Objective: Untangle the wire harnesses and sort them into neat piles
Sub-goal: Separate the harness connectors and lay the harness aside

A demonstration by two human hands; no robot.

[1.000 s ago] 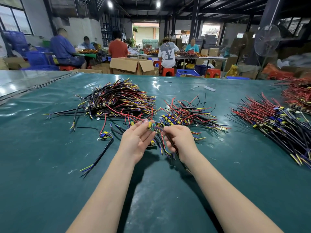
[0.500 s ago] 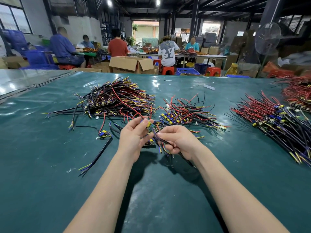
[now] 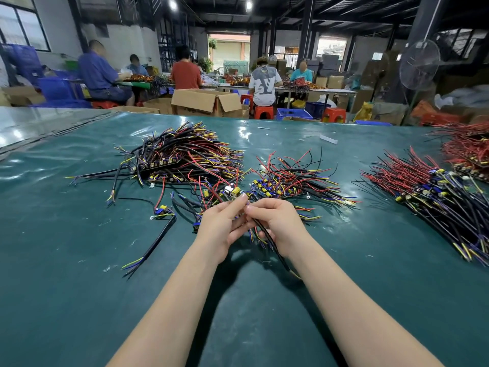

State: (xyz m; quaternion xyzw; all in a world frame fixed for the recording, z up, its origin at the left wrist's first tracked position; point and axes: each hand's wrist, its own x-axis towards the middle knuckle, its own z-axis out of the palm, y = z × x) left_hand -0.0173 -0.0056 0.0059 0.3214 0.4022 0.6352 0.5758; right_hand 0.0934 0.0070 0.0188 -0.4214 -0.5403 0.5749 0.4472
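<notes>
One wire harness (image 3: pixel 234 192), a small board with a yellow capacitor and red, black and yellow leads, is lifted just above the green table (image 3: pixel 344 300). My left hand (image 3: pixel 221 229) pinches it near the board. My right hand (image 3: pixel 277 226) grips its black cable, which trails down past my wrist. A big tangled pile (image 3: pixel 182 157) lies behind to the left. A smaller tangled pile (image 3: pixel 293 178) lies just behind my hands. A single loose harness (image 3: pixel 161 218) lies at the left.
A sorted pile of harnesses (image 3: pixel 434 197) fans out at the right, with another red-wired pile (image 3: pixel 468 152) beyond it. Open cardboard boxes (image 3: pixel 209 102), red stools and several seated workers are past the far table edge. A standing fan (image 3: pixel 419 64) is at the back right.
Both hands have come closer together and risen a little. The harness board now sits higher above my fingertips, and my right hand has closed on the black cable.
</notes>
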